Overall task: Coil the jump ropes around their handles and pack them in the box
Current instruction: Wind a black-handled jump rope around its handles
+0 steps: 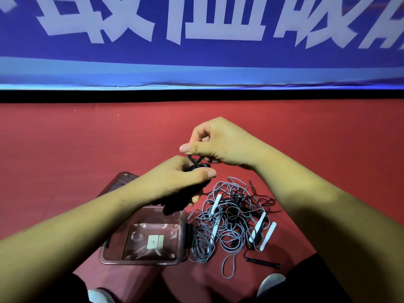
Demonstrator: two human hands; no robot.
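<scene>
My left hand (181,180) grips the black handles of a black jump rope (175,207), held above the clear plastic box (142,260). My right hand (216,143) pinches a loop of the black cord (194,161) just above my left thumb. Most of the wound rope is hidden inside my left fist. On the floor to the right of the box lies a tangled pile of grey ropes (229,217) with white handles (259,226). A separate black handle (262,262) lies at the pile's near edge.
The box stands open on a red floor (65,160), with only a white label showing on its bottom, and its lid (122,182) lies behind it. A blue banner with white characters (196,40) hangs along the far edge. My shoes (271,283) are near the bottom.
</scene>
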